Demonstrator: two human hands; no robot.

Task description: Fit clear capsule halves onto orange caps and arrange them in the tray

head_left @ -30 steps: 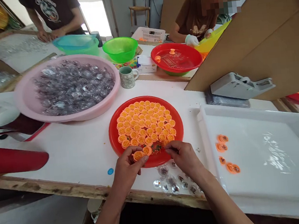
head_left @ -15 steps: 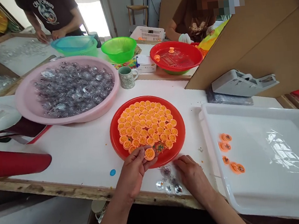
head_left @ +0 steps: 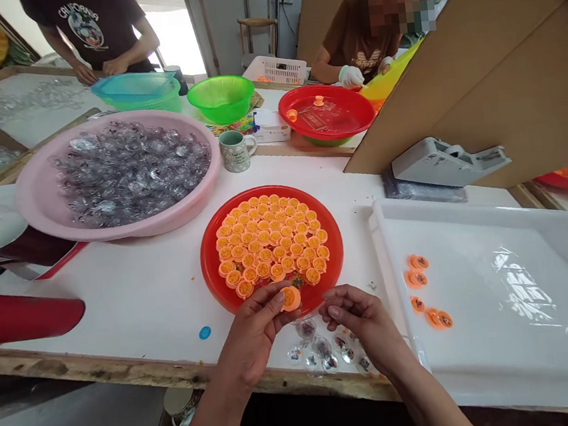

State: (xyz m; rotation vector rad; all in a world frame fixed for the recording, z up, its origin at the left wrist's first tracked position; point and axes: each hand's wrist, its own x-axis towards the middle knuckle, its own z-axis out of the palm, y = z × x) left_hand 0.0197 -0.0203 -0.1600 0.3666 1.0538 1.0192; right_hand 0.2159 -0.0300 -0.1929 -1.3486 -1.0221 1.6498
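My left hand (head_left: 256, 329) pinches a small round orange plastic piece (head_left: 291, 298) between thumb and fingers, over the near rim of a red plate (head_left: 336, 261). Many similar orange pieces (head_left: 266, 238) lie on that plate, most with their yellow-dotted faces up. My right hand (head_left: 362, 319) hovers just right of it, fingertips drawn together; whatever they grip, if anything, is too small to make out. Beneath and between my hands, several clear round plastic covers (head_left: 322, 346) with dark prints rest on the white table (head_left: 138, 321).
A pink basin (head_left: 31, 190) heaped with clear covers (head_left: 134, 170) stands back left, beside a mug (head_left: 234, 152). At right, a white tray (head_left: 478, 355) holds several orange pieces (head_left: 417, 278). A tape dispenser (head_left: 447, 160) stands by a cardboard panel (head_left: 476, 74). Two people work across the table.
My right hand has risen from the covers and come nearer the left. More loose covers show under it. My left hand still holds the orange piece, now tilted. The view has shifted slightly.
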